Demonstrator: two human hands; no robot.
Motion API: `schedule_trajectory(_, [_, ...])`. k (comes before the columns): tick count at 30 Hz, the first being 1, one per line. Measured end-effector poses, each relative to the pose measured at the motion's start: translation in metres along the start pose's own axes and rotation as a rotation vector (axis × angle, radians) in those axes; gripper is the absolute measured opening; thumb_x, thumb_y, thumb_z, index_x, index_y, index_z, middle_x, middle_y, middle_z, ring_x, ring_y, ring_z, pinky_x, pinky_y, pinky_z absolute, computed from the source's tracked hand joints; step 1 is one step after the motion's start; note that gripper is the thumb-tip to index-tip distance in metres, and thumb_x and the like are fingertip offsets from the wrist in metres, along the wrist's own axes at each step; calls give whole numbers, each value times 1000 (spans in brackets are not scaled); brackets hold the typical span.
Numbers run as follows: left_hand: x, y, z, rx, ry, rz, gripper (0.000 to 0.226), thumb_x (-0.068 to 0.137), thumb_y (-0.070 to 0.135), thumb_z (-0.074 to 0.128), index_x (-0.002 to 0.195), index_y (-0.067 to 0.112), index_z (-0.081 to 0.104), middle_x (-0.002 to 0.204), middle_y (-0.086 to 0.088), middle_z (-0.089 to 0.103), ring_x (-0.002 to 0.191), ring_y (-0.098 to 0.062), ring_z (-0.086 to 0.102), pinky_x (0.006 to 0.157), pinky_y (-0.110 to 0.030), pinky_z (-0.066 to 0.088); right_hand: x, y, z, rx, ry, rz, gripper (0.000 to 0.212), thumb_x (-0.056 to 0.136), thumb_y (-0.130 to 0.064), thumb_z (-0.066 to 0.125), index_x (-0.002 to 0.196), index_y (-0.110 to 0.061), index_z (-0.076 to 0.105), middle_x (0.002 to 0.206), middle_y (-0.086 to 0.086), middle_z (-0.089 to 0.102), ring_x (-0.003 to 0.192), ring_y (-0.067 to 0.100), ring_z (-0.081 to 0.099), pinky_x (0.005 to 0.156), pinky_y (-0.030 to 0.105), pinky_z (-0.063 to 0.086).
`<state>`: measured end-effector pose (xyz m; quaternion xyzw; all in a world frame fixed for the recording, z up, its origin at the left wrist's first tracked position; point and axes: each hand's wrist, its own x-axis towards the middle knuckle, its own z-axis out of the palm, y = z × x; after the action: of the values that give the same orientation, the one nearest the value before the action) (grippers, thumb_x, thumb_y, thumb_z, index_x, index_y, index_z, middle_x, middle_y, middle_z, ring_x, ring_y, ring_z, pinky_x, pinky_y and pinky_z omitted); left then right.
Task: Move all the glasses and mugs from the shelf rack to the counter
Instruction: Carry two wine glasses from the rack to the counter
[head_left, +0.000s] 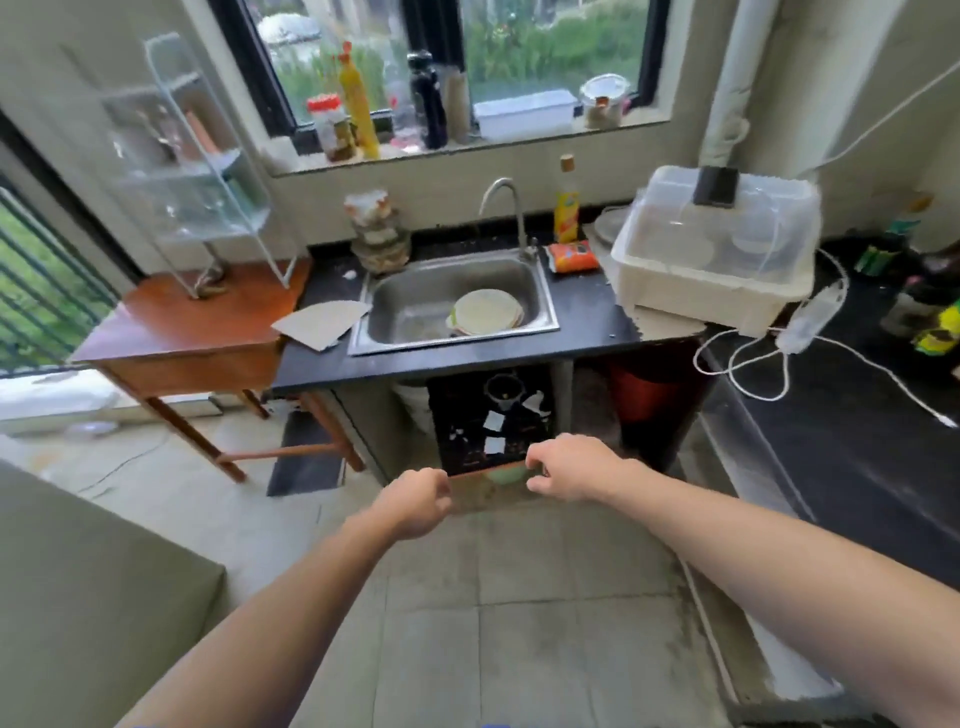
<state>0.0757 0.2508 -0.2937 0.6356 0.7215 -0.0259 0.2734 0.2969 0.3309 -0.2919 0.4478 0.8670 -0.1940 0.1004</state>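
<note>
A white wire shelf rack (208, 171) is standing on the wooden side table (182, 322) at far left, its glasses (blurred, hard to count) sitting on the tiers. The left hand (415, 501) is hanging loosely curled, holding nothing. The right hand (569, 470) is likewise half-curled and empty, below the black counter (587, 322) with its sink (457, 301).

I get a single wide-angle view from head height, tilted forward and down, standing back from the counter (587, 322). The sink (415, 306) sits mid-frame, the shelf rack (208, 171) upper left, floor filling the bottom.
</note>
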Motion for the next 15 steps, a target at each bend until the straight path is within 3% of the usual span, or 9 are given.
schedule_trajectory(6, [-19, -103, -26, -168, 50, -175, 26, 91, 22, 51, 110, 11, 64, 112, -9, 66, 105, -27, 61, 91, -34, 49, 94, -104, -16, -112, -71, -218, 36, 93, -44, 53, 122, -24, 60, 118, 5, 66, 107, 27, 61, 89, 37, 50])
schedule_trajectory(11, [0, -178, -70, -213, 106, -300, 14, 91, 22, 52, 95, 15, 63, 101, -6, 66, 91, -19, 59, 76, -28, 44, 185, -172, -42, -180, -71, -395, 36, 93, -43, 53, 121, -24, 61, 117, 5, 67, 106, 28, 62, 87, 36, 50])
schedule_trajectory(15, [26, -234, -126, -229, 202, -389, 17, 92, 23, 50, 100, 15, 62, 105, -6, 66, 97, -22, 60, 81, -32, 47, 272, -219, -72, -180, -16, -501, 31, 91, -44, 54, 114, -25, 63, 107, 3, 70, 96, 25, 63, 80, 36, 50])
